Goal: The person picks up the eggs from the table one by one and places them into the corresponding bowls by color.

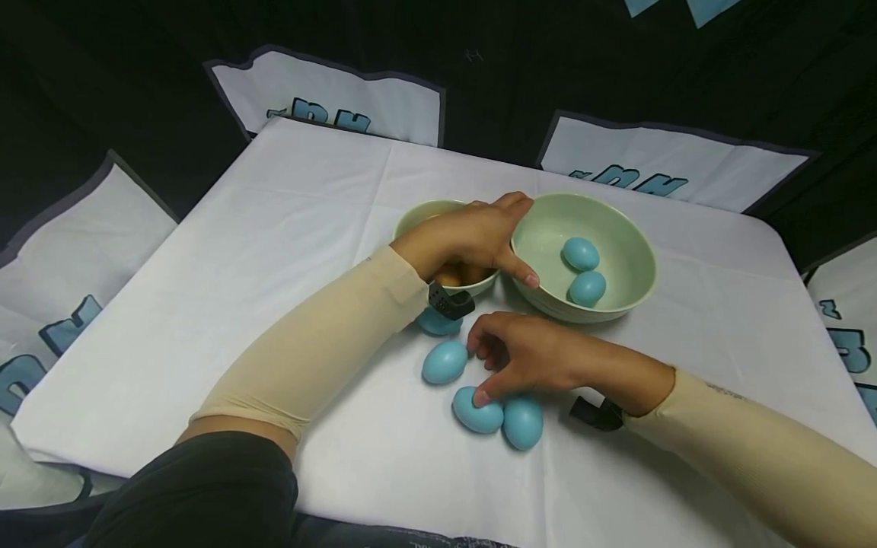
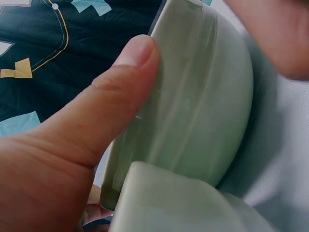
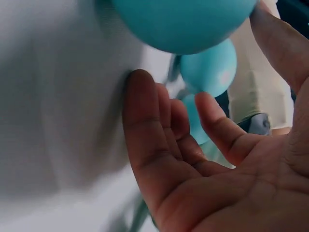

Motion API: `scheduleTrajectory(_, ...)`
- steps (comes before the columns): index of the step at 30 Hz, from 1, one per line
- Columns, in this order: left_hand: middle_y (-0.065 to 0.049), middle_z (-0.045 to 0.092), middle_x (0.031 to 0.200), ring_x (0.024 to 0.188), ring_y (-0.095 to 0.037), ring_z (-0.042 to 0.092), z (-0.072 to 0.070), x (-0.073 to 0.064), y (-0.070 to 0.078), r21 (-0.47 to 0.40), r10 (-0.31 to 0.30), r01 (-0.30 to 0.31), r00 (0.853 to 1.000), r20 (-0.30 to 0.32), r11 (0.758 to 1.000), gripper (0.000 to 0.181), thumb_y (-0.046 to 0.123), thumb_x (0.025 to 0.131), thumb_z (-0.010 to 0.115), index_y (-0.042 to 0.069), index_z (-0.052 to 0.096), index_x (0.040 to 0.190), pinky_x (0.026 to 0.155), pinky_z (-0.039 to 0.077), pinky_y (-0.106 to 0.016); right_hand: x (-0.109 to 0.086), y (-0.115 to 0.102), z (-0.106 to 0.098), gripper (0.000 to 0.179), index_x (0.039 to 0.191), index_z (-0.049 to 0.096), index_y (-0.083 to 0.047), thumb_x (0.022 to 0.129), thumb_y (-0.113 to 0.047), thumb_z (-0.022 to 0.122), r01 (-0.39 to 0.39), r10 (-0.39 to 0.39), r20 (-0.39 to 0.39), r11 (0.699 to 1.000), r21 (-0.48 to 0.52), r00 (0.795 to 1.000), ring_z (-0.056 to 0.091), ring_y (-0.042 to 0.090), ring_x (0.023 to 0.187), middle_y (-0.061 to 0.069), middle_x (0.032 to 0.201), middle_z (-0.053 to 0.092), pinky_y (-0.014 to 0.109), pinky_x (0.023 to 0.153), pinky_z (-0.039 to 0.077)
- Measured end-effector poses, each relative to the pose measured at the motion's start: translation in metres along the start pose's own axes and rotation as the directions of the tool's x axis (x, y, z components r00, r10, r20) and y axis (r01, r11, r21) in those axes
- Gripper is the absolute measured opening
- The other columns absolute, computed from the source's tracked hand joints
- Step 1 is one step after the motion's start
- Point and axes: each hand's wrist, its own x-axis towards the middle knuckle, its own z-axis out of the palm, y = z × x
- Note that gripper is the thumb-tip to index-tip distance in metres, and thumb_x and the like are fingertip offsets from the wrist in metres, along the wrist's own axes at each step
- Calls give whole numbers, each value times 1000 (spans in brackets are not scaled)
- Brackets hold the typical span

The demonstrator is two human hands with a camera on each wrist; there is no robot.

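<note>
The left hand rests at the near-left rim of the larger pale green bowl, its thumb lying along the rim with the fingers spread away from it. Two blue eggs, one behind the other, lie inside. In front of the bowl the right hand is low over the white cloth, thumb touching a blue egg. Its other fingers are bent near another blue egg; in the right wrist view a gap shows between fingers and thumb. A further blue egg sits beside the thumbed one.
A smaller green bowl with brown egg-like things stands left of the larger bowl, partly behind the left hand. Another blue egg lies just in front of it, half hidden by the wrist strap. White cloth covers the table.
</note>
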Motion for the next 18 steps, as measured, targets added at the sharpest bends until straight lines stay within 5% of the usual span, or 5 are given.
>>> scheduleTrajectory(12,13,27,149,114,-16,47,-2,-3,0,-55,-31,32,999,19,998,115,84,58,67,30,24,149,100,37,-32,-10,-12,7,55,103,59,-27,66,-58,83,42,-43,-1,984,-172,999,52,9,90,-9,97,55,29,83,43)
scheduleTrajectory(18,8,28,150,117,-17,46,-1,-2,0,-46,-19,20,1000,21,999,116,84,58,67,27,24,149,103,36,-33,-12,-13,11,50,102,59,-28,68,-54,83,34,-31,23,985,-170,999,54,7,89,-10,95,56,27,82,45)
